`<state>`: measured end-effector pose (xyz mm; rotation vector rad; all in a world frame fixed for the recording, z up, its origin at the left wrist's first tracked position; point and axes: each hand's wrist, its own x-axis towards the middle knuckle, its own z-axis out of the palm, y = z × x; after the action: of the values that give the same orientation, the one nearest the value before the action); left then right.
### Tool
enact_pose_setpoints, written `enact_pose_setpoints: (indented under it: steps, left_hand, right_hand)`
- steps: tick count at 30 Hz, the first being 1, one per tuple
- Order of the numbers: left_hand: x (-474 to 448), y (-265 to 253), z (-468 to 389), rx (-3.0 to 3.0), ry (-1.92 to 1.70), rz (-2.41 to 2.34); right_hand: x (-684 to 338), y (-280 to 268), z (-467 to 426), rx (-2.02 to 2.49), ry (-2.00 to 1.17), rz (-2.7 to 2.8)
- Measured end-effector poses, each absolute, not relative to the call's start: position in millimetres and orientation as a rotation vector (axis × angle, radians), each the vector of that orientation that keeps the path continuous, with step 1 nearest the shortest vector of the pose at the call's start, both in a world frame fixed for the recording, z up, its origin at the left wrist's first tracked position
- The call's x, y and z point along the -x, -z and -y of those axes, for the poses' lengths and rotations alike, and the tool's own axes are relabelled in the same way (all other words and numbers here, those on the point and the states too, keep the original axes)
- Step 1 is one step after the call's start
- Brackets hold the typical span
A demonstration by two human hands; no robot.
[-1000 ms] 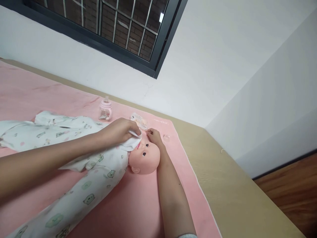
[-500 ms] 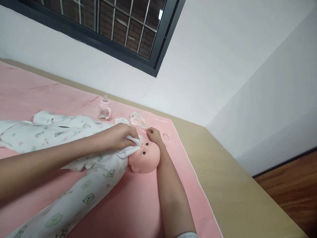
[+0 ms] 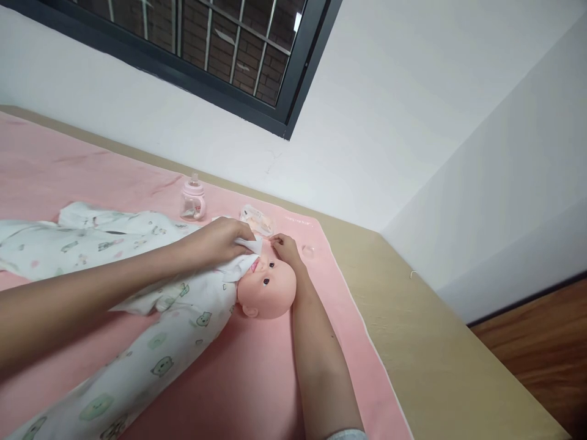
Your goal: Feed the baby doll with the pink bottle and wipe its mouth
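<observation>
A baby doll [image 3: 270, 290] lies on its back in a white outfit printed with green bears, its bald head toward the right. My left hand [image 3: 224, 241] reaches over its chest, pinching a thin white cloth [image 3: 250, 245] just beside the doll's mouth. Part of the cloth lies along the doll's chin and neck. My right hand [image 3: 285, 249] rests at the far side of the head, with the forearm along the crown. Its fingers are curled; whether anything is between them is hidden.
A pink-topped baby bottle [image 3: 192, 200] stands behind the doll. Near it lie a clear plastic packet [image 3: 255, 220] and a small clear piece [image 3: 308, 250]. Everything rests on a pink mat [image 3: 257, 373] over a wooden surface [image 3: 413, 360]. A wall and barred window [image 3: 238, 55] are behind.
My left hand has drawn the cloth slightly up and away from the doll's face, and the pink mouth now shows. My right hand has stayed in place.
</observation>
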<state>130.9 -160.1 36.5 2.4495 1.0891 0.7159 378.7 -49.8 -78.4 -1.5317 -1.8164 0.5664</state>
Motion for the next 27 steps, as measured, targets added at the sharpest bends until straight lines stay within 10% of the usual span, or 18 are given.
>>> enact_pose_setpoints:
  steps: [27]
  left_hand:
    - [-120.8, -41.9, 178.8, -2.593, -0.533, -1.098]
  right_hand:
    - [-379.2, 79.7, 49.9, 1.539, -0.589, 1.814]
